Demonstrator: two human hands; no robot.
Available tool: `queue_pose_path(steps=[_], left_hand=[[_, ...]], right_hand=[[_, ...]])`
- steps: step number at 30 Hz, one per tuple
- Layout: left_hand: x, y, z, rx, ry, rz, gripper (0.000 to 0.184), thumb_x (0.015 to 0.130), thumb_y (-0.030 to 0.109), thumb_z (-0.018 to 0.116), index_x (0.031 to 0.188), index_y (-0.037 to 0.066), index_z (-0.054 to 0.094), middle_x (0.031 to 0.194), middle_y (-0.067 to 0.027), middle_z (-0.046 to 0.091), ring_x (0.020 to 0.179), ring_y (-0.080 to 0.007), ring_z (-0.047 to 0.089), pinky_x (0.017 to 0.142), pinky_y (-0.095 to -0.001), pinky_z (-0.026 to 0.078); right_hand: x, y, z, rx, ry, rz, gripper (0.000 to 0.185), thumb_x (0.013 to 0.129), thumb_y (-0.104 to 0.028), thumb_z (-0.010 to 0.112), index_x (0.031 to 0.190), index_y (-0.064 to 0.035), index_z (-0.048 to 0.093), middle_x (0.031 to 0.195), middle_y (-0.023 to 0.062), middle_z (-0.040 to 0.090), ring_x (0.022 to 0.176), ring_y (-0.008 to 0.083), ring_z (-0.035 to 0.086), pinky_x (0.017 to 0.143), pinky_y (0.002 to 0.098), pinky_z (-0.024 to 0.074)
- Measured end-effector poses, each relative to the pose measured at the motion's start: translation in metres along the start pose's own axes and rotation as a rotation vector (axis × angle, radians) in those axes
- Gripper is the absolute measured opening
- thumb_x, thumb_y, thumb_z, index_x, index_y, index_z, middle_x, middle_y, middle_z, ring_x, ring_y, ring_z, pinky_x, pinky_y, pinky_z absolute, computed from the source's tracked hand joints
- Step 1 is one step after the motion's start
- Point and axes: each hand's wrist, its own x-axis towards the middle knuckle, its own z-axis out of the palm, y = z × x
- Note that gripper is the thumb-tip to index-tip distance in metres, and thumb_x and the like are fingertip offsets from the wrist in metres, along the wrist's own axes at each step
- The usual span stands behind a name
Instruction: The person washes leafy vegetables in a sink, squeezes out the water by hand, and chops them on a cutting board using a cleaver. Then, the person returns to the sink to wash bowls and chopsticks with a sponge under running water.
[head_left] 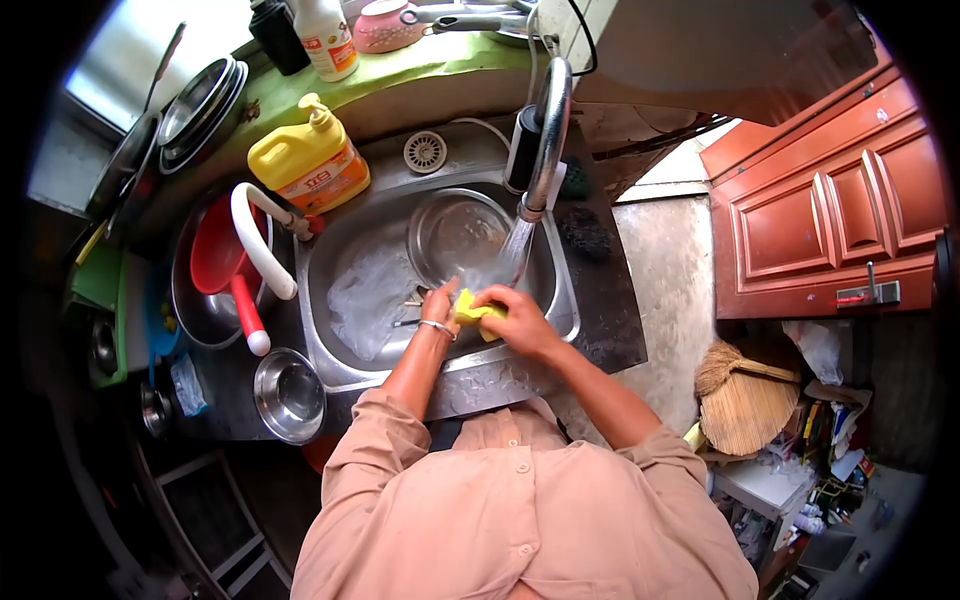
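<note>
My right hand (pixel 518 318) is closed on a yellow sponge (pixel 472 308), which is pressed up against my left hand (pixel 438 306). The fingers of the left hand are curled. Slim utensils (pixel 406 323) stick out from its left side, and their exact kind is hidden. Both hands are over the front part of the steel sink (pixel 318 345). Water runs from the curved metal faucet (pixel 556 120) just beyond them. A round metal pan (pixel 455 235) lies in the sink behind the hands, beside a patch of soapy water or clear plastic (pixel 365 300).
On the left are a red ladle (pixel 222 250) in a metal basin (pixel 190 310), a white spout (pixel 245 225) and a small steel bowl (pixel 290 395). A yellow detergent jug (pixel 310 165) stands behind the sink. Dark scrubbers (pixel 588 235) lie at its right.
</note>
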Motion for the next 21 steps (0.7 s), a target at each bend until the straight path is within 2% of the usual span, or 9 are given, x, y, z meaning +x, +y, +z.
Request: queue_pose_path(steps=[3, 7, 8, 11, 14, 15, 18, 19, 21], left_hand=[[-0.005, -0.001, 0.018, -0.237, -0.173, -0.034, 0.013, 0.088, 0.009, 0.053, 0.097, 0.000, 0.057, 0.094, -0.0104, 0.062, 0.077, -0.0241, 0.063, 0.069, -0.0367, 0.054], [0.002, -0.007, 0.023, -0.102, -0.385, -0.176, 0.014, 0.090, 0.008, 0.052, 0.101, 0.002, 0.056, 0.082, -0.0056, 0.061, 0.069, -0.0134, 0.060, 0.061, -0.0227, 0.053], [0.001, -0.008, 0.030, 0.028, -0.442, -0.147, 0.026, 0.094, 0.020, 0.049, 0.116, 0.007, 0.053, 0.108, -0.0072, 0.060, 0.100, -0.0156, 0.058, 0.090, -0.0302, 0.049], [-0.043, -0.006, 0.057, -0.179, -0.473, -0.300, 0.023, 0.095, 0.017, 0.048, 0.118, 0.014, 0.052, 0.113, -0.0008, 0.058, 0.101, -0.0145, 0.059, 0.087, -0.0296, 0.051], [-0.020, -0.013, 0.008, -0.071, -0.598, -0.541, 0.026, 0.091, 0.014, 0.055, 0.117, 0.013, 0.053, 0.092, 0.0006, 0.064, 0.072, -0.0059, 0.063, 0.061, -0.0168, 0.054], [-0.039, -0.006, 0.015, 0.054, -0.622, -0.456, 0.024, 0.088, 0.011, 0.058, 0.112, 0.013, 0.057, 0.084, 0.0023, 0.064, 0.061, -0.0021, 0.060, 0.046, -0.0117, 0.046], [-0.097, 0.014, 0.047, 0.275, -0.313, -0.349, 0.022, 0.083, 0.013, 0.064, 0.104, 0.014, 0.060, 0.086, 0.0024, 0.064, 0.056, -0.0039, 0.056, 0.043, -0.0152, 0.043], [-0.099, 0.017, 0.049, 0.154, -0.207, -0.431, 0.025, 0.087, 0.020, 0.058, 0.108, 0.006, 0.057, 0.091, -0.0138, 0.064, 0.051, -0.0124, 0.057, 0.037, -0.0204, 0.045], [-0.074, 0.007, 0.021, -0.018, -0.441, -0.464, 0.028, 0.088, 0.025, 0.056, 0.108, 0.006, 0.057, 0.090, -0.0152, 0.064, 0.049, -0.0128, 0.055, 0.036, -0.0207, 0.043]], right_hand=[[-0.026, -0.004, -0.008, 0.228, 0.386, -0.366, 0.026, 0.069, 0.004, 0.056, 0.094, -0.0012, 0.057, 0.106, 0.0126, 0.057, 0.103, 0.0217, 0.055, 0.090, 0.0302, 0.0421], [-0.024, -0.014, -0.013, -0.003, 0.681, -0.427, 0.027, 0.074, 0.004, 0.059, 0.101, -0.0025, 0.057, 0.116, 0.0153, 0.054, 0.109, 0.0263, 0.053, 0.094, 0.0320, 0.0399], [-0.020, -0.013, -0.010, -0.129, 0.658, -0.438, 0.034, 0.074, 0.005, 0.059, 0.107, -0.0034, 0.059, 0.120, 0.0169, 0.053, 0.111, 0.0302, 0.052, 0.096, 0.0346, 0.0389], [-0.002, -0.012, 0.005, -0.425, 0.602, -0.570, 0.040, 0.077, 0.001, 0.056, 0.117, -0.0047, 0.058, 0.128, 0.0185, 0.048, 0.117, 0.0339, 0.045, 0.101, 0.0405, 0.0337], [0.026, -0.016, -0.005, -0.423, 0.702, -0.489, 0.042, 0.076, -0.002, 0.055, 0.119, -0.0011, 0.055, 0.122, 0.0213, 0.052, 0.116, 0.0375, 0.046, 0.101, 0.0415, 0.0342], [0.040, -0.015, -0.015, -0.198, 0.691, -0.429, 0.043, 0.076, -0.003, 0.055, 0.119, 0.0000, 0.053, 0.120, 0.0225, 0.053, 0.112, 0.0392, 0.049, 0.098, 0.0408, 0.0372], [0.088, 0.027, -0.055, 0.076, 0.494, -0.224, 0.034, 0.082, -0.006, 0.049, 0.115, 0.0028, 0.052, 0.109, 0.0199, 0.058, 0.105, 0.0329, 0.056, 0.092, 0.0386, 0.0435], [0.092, 0.029, -0.062, 0.125, 0.436, -0.206, 0.032, 0.084, -0.007, 0.048, 0.114, 0.0028, 0.052, 0.106, 0.0187, 0.059, 0.104, 0.0314, 0.057, 0.091, 0.0381, 0.0446], [0.076, 0.025, -0.066, 0.992, -0.023, 0.026, 0.020, 0.095, -0.020, 0.043, 0.109, -0.0088, 0.053, 0.081, 0.0071, 0.065, 0.071, 0.0211, 0.065, 0.062, 0.0330, 0.0550]])
